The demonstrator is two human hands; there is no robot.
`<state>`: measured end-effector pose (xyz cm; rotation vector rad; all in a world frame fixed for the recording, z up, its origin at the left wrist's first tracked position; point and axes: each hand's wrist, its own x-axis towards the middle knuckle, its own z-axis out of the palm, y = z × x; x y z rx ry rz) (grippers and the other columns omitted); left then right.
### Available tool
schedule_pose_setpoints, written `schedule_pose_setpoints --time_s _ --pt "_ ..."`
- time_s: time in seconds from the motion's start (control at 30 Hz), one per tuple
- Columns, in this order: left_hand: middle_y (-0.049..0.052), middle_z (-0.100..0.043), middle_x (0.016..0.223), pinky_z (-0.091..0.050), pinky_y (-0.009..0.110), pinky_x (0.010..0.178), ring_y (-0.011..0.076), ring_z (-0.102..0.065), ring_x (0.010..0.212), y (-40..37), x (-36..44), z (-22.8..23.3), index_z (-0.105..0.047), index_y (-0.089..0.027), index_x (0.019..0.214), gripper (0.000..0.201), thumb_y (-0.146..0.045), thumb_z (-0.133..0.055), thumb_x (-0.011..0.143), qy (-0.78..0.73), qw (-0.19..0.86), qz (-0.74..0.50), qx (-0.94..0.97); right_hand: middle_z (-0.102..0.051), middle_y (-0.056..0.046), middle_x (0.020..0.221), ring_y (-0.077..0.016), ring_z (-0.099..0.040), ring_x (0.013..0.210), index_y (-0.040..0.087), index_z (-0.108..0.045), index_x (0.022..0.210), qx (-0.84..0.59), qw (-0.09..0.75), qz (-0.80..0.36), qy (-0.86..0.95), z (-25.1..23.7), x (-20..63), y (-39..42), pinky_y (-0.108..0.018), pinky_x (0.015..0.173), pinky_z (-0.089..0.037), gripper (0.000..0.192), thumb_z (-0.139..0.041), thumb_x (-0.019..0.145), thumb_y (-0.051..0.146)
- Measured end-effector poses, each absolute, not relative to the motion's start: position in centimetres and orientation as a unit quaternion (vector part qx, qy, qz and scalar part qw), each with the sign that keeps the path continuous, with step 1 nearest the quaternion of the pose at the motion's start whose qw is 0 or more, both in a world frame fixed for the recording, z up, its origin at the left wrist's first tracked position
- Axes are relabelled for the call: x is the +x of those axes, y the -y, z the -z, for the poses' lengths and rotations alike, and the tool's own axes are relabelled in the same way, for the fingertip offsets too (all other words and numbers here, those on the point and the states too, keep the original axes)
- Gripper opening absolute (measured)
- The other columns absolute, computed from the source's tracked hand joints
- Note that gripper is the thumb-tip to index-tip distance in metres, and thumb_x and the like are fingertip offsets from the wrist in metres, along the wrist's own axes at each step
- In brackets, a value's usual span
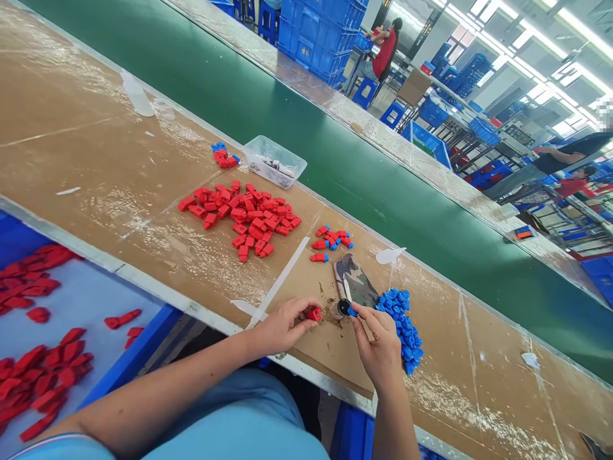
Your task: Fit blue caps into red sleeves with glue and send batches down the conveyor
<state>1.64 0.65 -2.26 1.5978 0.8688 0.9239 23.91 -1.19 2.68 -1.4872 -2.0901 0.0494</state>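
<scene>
Between the thumb and fingers of my left hand (288,324) is a small red plastic piece (314,314), one end facing right. My right hand (380,345) pinches a small blue plastic piece (353,312) at the edge of a small round container with a dark top (343,307). Whether the blue piece touches it, I cannot tell. Just behind lies a camouflage-patterned cloth item (359,281). A heap of blue pieces (405,329) sits right beside my right hand. Farther back are several red pieces with blue ends (331,241).
A large pile of red pieces (251,214) covers the table's middle left. Behind it stands a clear plastic tub (275,163) with small parts. A green conveyor belt (306,147) runs along the far side. At lower left, a blue crate (129,358) holds more red pieces. People sit in the background.
</scene>
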Motion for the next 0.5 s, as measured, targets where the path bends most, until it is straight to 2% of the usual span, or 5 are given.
schedule_pose_setpoints --time_s 0.2,0.5 --pt "0.006 -0.068 0.096 -0.051 0.029 0.079 0.0172 -0.061 0.086 -0.69 1.66 2.25 -0.059 -0.017 0.111 0.026 -0.019 -0.051 0.086 -0.361 0.518 -0.378 0.678 -0.071 -0.004 0.089 -0.0192 -0.063 0.08 0.027 -0.069 0.108 -0.551 0.275 -0.013 0.788 -2.67 23.91 1.14 -0.034 0.075 -0.044 0.023 -0.051 0.094 0.029" --pt "0.008 -0.067 0.1 -0.049 0.029 0.08 0.0181 -0.061 0.09 -0.74 1.36 1.39 -0.059 -0.016 0.112 0.027 -0.017 -0.047 0.088 -0.356 0.491 -0.384 0.696 -0.072 -0.005 0.09 -0.0191 -0.065 0.082 0.025 -0.069 0.108 -0.563 0.284 -0.027 0.776 -3.02 24.06 1.34 -0.033 0.074 -0.047 0.022 -0.053 0.093 0.03"
